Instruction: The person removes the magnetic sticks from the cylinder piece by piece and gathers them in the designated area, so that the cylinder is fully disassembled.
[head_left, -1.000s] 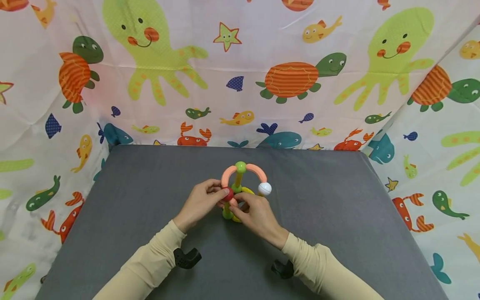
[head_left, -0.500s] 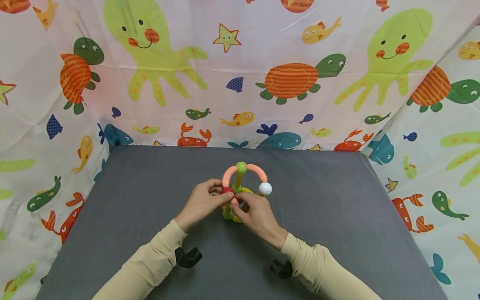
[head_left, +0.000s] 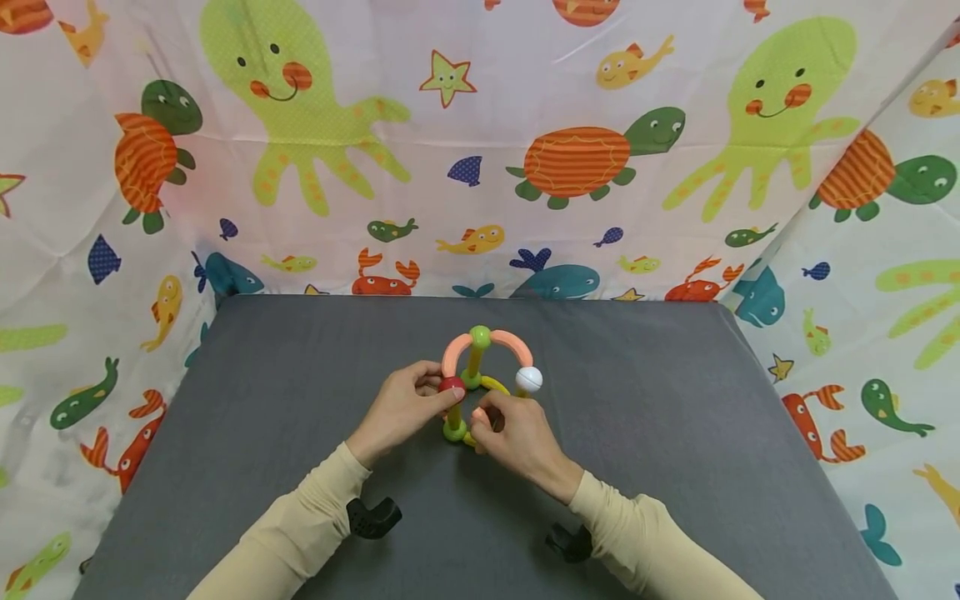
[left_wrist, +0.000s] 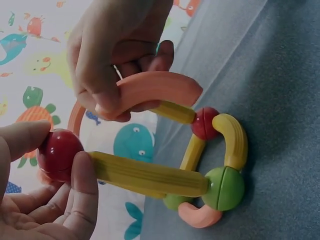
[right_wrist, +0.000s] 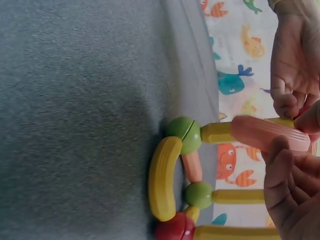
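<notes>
My left hand (head_left: 397, 410) pinches a red ball (left_wrist: 60, 152) between thumb and fingers. This ball tops an upright yellow rod (left_wrist: 150, 172), which stands on a green ball (left_wrist: 224, 188) at table level. In my right hand (head_left: 525, 437) is a curved pink stick (right_wrist: 270, 134), pinched near one end, its other end free. Both belong with a ball-and-stick frame of yellow rods and coloured balls. Along its top, two pink arcs (head_left: 513, 345) meet at a green ball (head_left: 480, 337); one runs down to a white ball (head_left: 528, 380).
A grey cloth (head_left: 315, 367) covers the table under the frame. Behind and at the sides hangs a white curtain (head_left: 465, 200) printed with sea animals. Black wrist mounts (head_left: 373, 517) sit under both sleeves.
My right hand has drawn the curved pink stick slightly right and down, away from the red ball. The left hand stays at the ball.
</notes>
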